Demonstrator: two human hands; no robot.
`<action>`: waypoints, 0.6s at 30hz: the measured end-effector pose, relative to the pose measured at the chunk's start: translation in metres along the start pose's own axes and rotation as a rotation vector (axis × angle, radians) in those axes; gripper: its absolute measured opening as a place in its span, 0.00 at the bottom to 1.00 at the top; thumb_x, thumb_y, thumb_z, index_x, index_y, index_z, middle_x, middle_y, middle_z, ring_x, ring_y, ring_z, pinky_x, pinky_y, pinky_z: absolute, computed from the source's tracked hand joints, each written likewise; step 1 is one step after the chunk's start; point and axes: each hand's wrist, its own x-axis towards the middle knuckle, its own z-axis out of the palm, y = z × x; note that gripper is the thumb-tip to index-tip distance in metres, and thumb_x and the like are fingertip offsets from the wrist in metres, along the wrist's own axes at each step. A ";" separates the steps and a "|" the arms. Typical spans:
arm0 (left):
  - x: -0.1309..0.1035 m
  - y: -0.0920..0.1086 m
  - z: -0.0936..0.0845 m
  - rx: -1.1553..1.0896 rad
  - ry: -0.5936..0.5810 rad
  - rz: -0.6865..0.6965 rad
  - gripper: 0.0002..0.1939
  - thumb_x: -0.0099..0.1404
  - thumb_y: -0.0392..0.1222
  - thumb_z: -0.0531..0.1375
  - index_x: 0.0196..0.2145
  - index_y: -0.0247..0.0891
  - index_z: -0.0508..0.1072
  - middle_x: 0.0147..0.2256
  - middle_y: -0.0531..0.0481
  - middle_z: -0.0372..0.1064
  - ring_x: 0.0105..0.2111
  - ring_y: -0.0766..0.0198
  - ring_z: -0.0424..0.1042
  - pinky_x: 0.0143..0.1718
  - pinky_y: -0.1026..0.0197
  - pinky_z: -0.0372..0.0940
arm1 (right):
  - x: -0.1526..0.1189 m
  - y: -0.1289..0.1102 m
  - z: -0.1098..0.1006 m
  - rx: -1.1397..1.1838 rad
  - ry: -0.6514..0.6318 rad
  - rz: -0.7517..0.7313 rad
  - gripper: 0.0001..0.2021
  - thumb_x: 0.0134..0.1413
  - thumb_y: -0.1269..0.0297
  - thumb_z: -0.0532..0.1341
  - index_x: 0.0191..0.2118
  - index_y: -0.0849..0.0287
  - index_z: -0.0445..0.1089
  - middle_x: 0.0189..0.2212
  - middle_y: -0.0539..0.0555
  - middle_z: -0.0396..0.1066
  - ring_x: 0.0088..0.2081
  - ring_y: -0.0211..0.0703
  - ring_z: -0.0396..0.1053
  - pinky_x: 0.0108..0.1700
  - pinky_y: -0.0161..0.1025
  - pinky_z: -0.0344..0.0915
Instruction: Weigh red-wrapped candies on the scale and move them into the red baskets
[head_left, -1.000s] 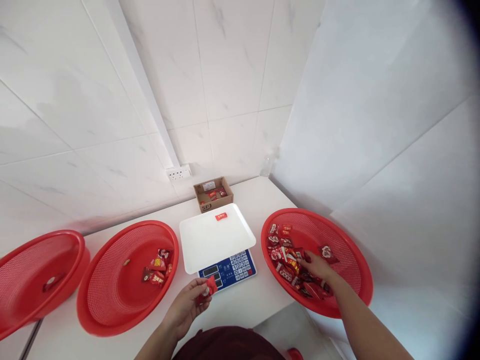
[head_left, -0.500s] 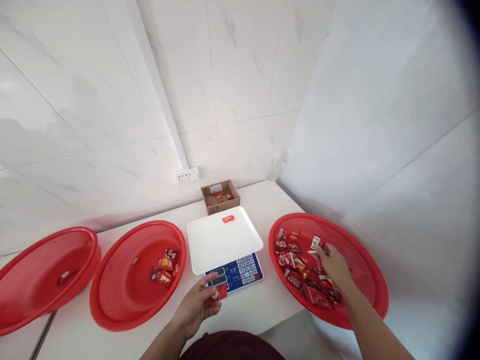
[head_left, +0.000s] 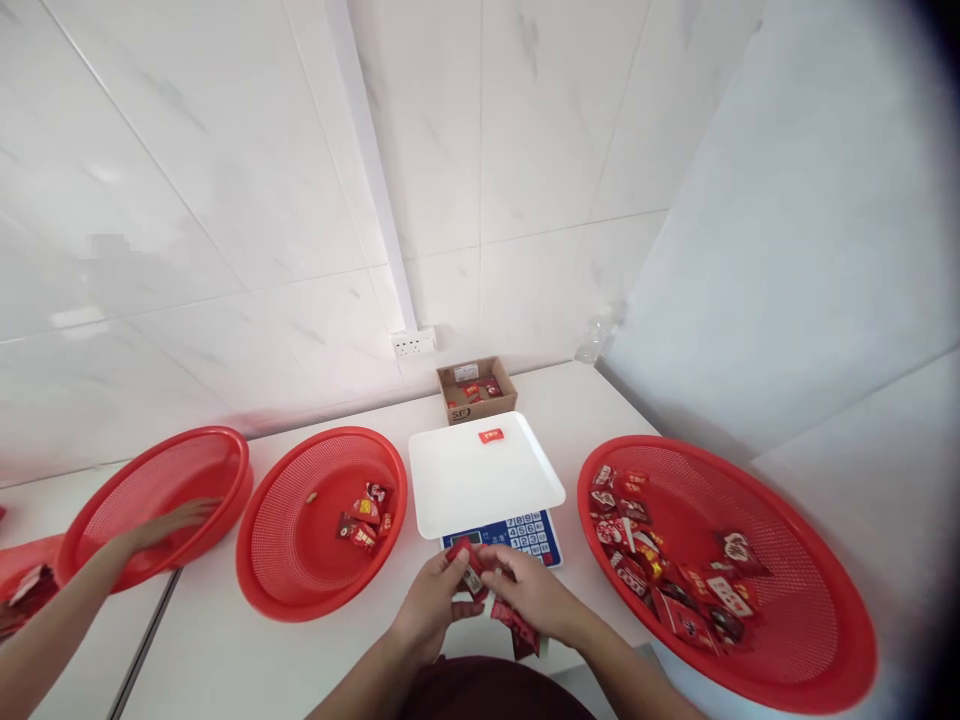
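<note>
In front of my body, both hands meet just below the front of a digital scale (head_left: 536,533). My left hand (head_left: 429,608) is closed on red wrapped candies (head_left: 466,562). My right hand (head_left: 541,598) touches the same bunch and grips more red candy packets (head_left: 517,630), which hang below its fingers. How many each hand holds is hidden. On the scale's white tray (head_left: 480,490) lies one small red candy (head_left: 491,435). The red basket (head_left: 795,500) to my right contains several red candy packets (head_left: 686,620).
A second red basket (head_left: 262,560) on the left contains several packets (head_left: 365,515). Beyond it, another person's hand (head_left: 176,522) reaches into a third basket (head_left: 97,520). A small cardboard box (head_left: 480,410) with candies stands behind the scale, near a wall socket (head_left: 414,343).
My right hand has left the right basket with packets and come to my left hand before the scale. Another person's arm has entered at left. The view has shifted left.
</note>
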 end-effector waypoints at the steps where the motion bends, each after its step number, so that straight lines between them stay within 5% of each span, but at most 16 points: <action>1: 0.001 0.001 -0.005 -0.047 0.053 -0.016 0.20 0.54 0.54 0.60 0.39 0.36 0.71 0.33 0.47 0.69 0.33 0.64 0.67 0.33 0.62 0.63 | 0.007 0.005 -0.003 0.036 0.053 0.044 0.15 0.50 0.57 0.57 0.42 0.57 0.69 0.36 0.53 0.73 0.39 0.45 0.69 0.43 0.41 0.64; 7: 0.002 0.005 -0.028 -0.187 0.169 -0.087 0.17 0.57 0.51 0.59 0.40 0.37 0.69 0.35 0.47 0.70 0.33 0.65 0.69 0.30 0.64 0.62 | 0.066 0.022 -0.040 0.608 0.535 0.257 0.12 0.41 0.55 0.63 0.31 0.56 0.68 0.21 0.46 0.69 0.22 0.37 0.66 0.24 0.35 0.65; 13: -0.003 0.000 -0.032 -0.220 0.140 -0.135 0.17 0.56 0.50 0.60 0.40 0.37 0.69 0.34 0.48 0.71 0.31 0.66 0.69 0.29 0.65 0.62 | 0.124 0.022 -0.060 0.813 0.677 0.164 0.10 0.46 0.56 0.60 0.33 0.54 0.62 0.23 0.45 0.70 0.24 0.36 0.68 0.25 0.34 0.67; 18: -0.004 0.000 -0.037 -0.228 0.145 -0.157 0.17 0.56 0.49 0.60 0.40 0.36 0.69 0.34 0.47 0.71 0.31 0.65 0.70 0.28 0.65 0.62 | 0.134 0.027 -0.065 0.846 0.714 0.123 0.08 0.49 0.57 0.59 0.32 0.54 0.63 0.24 0.46 0.72 0.27 0.38 0.71 0.31 0.38 0.70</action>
